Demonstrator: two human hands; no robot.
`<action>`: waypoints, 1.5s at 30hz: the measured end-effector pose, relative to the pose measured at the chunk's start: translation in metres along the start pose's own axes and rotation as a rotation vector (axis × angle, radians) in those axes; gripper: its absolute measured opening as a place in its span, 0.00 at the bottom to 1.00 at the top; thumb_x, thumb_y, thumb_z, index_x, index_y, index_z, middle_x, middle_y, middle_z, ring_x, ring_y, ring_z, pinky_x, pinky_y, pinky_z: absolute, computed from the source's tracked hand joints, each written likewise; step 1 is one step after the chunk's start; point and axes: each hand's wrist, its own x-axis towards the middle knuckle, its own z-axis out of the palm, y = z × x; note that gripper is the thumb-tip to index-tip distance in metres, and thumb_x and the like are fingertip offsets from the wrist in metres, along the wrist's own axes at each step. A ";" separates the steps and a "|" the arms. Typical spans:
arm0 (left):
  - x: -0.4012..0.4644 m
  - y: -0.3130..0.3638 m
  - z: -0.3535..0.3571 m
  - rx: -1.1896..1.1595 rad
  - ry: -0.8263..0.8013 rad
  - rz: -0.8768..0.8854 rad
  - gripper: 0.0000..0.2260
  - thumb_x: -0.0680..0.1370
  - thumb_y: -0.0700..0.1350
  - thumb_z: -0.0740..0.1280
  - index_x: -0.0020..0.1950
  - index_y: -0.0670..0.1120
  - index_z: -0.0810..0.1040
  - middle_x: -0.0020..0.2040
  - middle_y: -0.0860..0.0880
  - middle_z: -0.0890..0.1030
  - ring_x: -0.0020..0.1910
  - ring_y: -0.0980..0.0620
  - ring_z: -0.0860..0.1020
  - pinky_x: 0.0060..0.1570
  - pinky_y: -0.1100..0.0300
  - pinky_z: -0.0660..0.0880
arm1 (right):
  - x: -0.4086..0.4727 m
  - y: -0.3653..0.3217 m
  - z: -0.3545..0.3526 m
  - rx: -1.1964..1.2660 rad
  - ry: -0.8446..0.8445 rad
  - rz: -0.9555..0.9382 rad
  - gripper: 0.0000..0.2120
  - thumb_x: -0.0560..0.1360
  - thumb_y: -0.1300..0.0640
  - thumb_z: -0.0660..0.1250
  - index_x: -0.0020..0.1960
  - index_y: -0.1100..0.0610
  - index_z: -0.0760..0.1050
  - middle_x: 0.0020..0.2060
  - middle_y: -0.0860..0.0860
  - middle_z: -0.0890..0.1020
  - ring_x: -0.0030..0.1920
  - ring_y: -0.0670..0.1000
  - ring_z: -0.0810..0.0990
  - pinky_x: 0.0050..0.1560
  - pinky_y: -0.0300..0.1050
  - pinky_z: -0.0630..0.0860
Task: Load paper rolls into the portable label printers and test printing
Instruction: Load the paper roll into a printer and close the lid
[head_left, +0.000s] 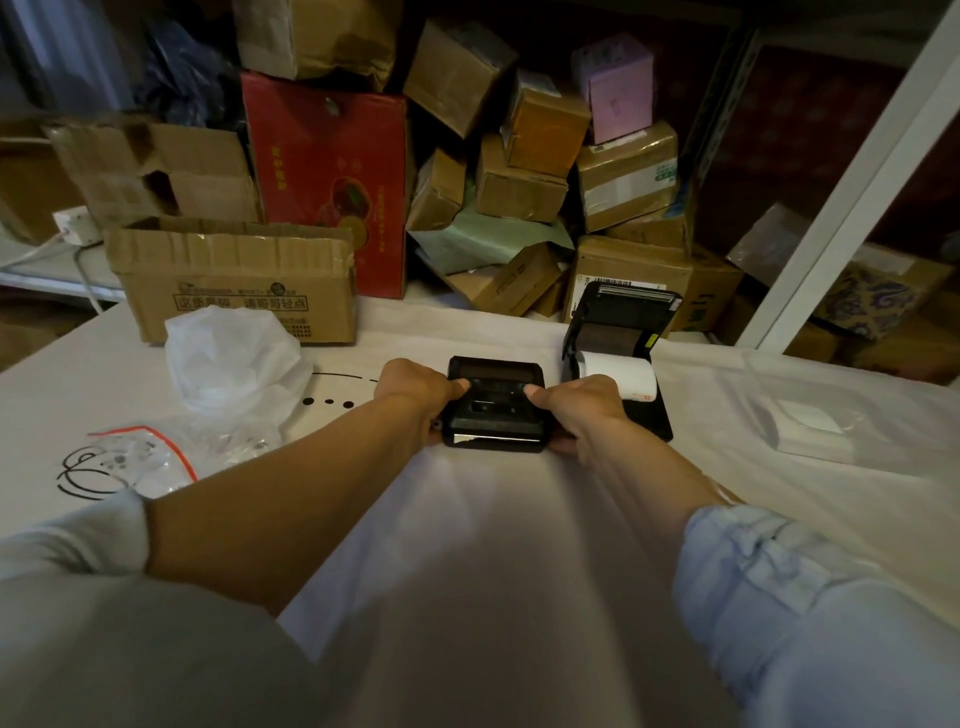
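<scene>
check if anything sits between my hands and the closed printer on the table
Nothing visible does. The left hand and right hand already grip the closed printer by its sides, thumbs on top. The open printer with its paper roll stands just behind the right hand.

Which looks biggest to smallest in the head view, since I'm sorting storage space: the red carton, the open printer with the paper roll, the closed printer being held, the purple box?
1. red carton
2. open printer
3. closed printer, though nearer the camera
4. purple box, far back, so unsure
</scene>
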 end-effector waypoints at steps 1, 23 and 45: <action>0.000 -0.001 0.000 0.000 0.001 0.000 0.08 0.74 0.41 0.71 0.41 0.40 0.73 0.37 0.43 0.77 0.35 0.46 0.78 0.41 0.48 0.80 | 0.000 0.000 0.000 0.004 -0.004 0.001 0.20 0.70 0.56 0.75 0.58 0.59 0.72 0.50 0.57 0.80 0.49 0.58 0.81 0.47 0.53 0.82; -0.013 -0.011 -0.003 0.102 -0.011 0.177 0.25 0.76 0.38 0.68 0.72 0.45 0.66 0.66 0.41 0.75 0.59 0.40 0.78 0.57 0.44 0.77 | -0.027 -0.007 0.001 -0.259 -0.048 -0.155 0.18 0.74 0.57 0.71 0.62 0.59 0.75 0.57 0.57 0.80 0.58 0.59 0.78 0.62 0.55 0.75; -0.025 -0.033 -0.021 0.241 -0.093 0.018 0.13 0.76 0.49 0.68 0.45 0.39 0.81 0.29 0.47 0.83 0.24 0.55 0.80 0.28 0.64 0.78 | -0.047 0.008 -0.003 -0.708 0.023 -0.552 0.24 0.76 0.54 0.68 0.71 0.51 0.69 0.66 0.51 0.75 0.65 0.53 0.74 0.62 0.49 0.72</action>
